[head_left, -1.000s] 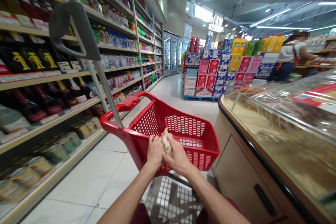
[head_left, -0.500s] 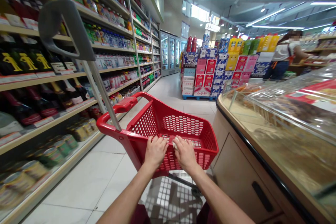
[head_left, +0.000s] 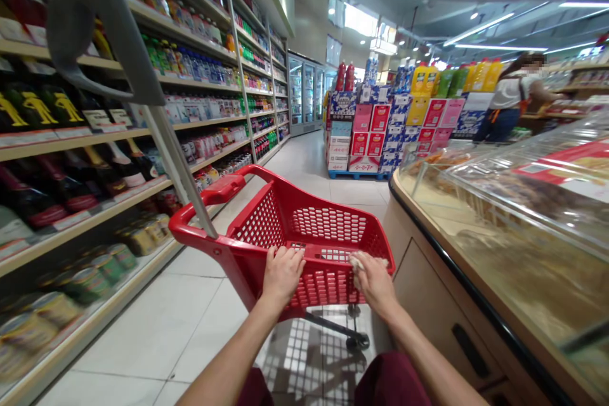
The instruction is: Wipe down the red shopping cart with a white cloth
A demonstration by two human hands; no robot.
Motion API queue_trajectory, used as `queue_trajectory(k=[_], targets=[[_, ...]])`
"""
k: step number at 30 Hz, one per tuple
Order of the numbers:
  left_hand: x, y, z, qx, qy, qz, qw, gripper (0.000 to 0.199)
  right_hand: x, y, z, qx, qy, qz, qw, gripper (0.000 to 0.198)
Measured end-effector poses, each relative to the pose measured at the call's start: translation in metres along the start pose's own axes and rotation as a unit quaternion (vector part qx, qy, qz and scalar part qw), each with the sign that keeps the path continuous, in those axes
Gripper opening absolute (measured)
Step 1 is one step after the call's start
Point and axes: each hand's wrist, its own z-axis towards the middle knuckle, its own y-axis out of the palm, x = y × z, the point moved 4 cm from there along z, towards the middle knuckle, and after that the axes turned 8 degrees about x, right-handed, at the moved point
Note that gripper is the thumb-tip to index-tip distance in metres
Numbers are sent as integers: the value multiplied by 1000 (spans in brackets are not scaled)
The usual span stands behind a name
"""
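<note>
A red plastic shopping cart (head_left: 328, 219) with perforated basket walls stands right in front of me. My left hand (head_left: 283, 274) is closed over the near rim of its basket, fingertips hooked inside. Farther right on the same rim, my right hand (head_left: 373, 278) presses a crumpled whitish cloth (head_left: 360, 260) against the red plastic. Part of the cloth pokes out past the fingers, and the rest is hidden under the hand. At the cart's left end, a grey handle (head_left: 107, 44) rises on a metal pole.
Shelves of bottles and cans (head_left: 90, 139) line the left side. A wood-fronted display counter (head_left: 442, 311) with clear covers stands close on the right. Ahead, stacked drink cartons (head_left: 366, 133) rest on a blue pallet (head_left: 359, 174). A person (head_left: 507, 101) stands at the back right.
My right hand has slid right along the rim with the cloth, away from my left hand. My left hand keeps its place on the rim.
</note>
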Motion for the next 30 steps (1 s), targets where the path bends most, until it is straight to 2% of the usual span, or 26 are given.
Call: queue_trajectory(k=[2,3,6,8,11,14,16,18,21,25,28,30], targets=[[2,0,1,-1,1,-3,1000,21,-21,8,13,-11,37,91,995,36],[3,0,1,0,1,-5,1000,21,-25,8,20,-2,79,138,987,37],[4,-1,-1,6,1,-9,1000,20,-12,-1,33,47,217,238,945,39],[5,0,-3,10,-2,-10,1000,20,4,-8,35,51,240,250,937,36],[7,1,-4,10,-6,-8,1000,21,24,-16,29,35,181,205,961,26],[10,2,-4,7,-7,-10,1000,21,32,-20,16,51,61,55,995,27],[12,3,-3,6,-7,-10,1000,21,32,-18,7,50,3,-52,997,32],[13,3,-3,7,-8,-9,1000,21,31,-12,-1,28,-17,-100,994,36],[12,4,-3,10,-10,-10,1000,21,23,-1,-8,5,-43,-113,993,52],[8,4,-2,4,-6,-3,1000,22,21,6,-8,14,-52,-104,993,49],[5,3,0,-4,0,2,1000,22,36,-1,-4,-8,-63,-81,995,52],[4,2,0,-7,1,1,1000,22,54,-12,-1,-6,-37,-84,996,49]])
